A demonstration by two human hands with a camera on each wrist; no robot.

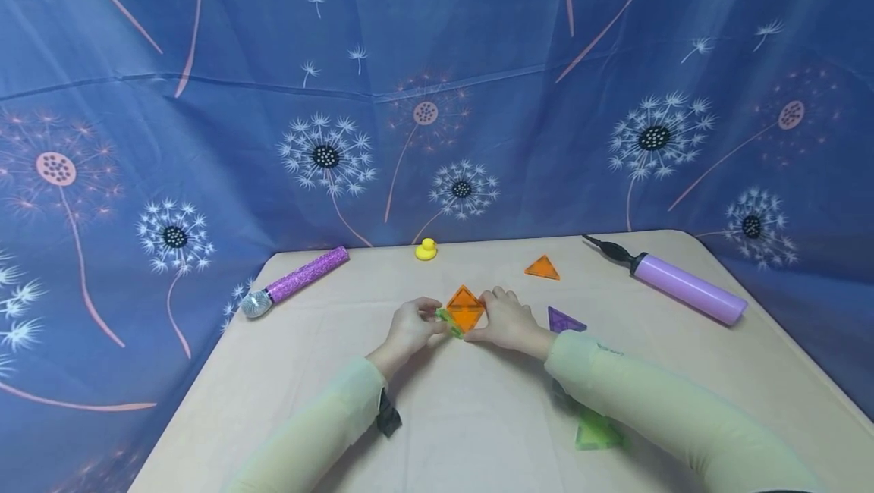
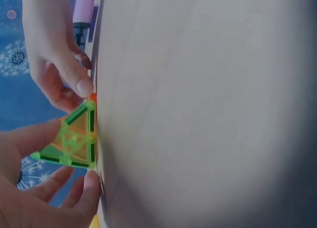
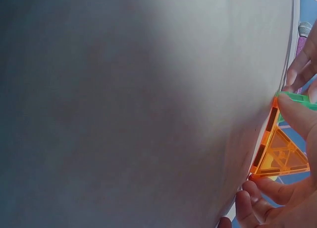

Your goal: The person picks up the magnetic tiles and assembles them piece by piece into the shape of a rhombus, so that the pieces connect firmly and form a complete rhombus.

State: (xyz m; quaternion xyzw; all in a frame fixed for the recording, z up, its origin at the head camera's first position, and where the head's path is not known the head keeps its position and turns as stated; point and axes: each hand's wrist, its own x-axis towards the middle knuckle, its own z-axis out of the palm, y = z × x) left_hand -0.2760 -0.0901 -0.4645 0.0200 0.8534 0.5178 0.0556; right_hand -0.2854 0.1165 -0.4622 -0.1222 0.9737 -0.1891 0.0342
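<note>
My left hand [image 1: 411, 328] pinches a green triangular magnetic tile [image 2: 92, 151] between thumb and fingers, its tip side against the orange pieces. Opposite it, my right hand [image 1: 510, 321] grips an orange triangular magnetic tile [image 3: 285, 156], thumb on one edge and fingers on another. From the head view the orange tiles [image 1: 465, 309] make a diamond shape between both hands, with the green tile standing tilted at its left side. Whether the lower edges all touch the table is hard to tell.
A loose orange triangle [image 1: 542, 268], a purple triangle [image 1: 565, 320] and a green triangle [image 1: 597, 432] lie to the right. A yellow rubber duck [image 1: 426, 249] and a glittery purple microphone [image 1: 300, 281] are behind and left. At the right lies a purple balloon pump [image 1: 686, 287].
</note>
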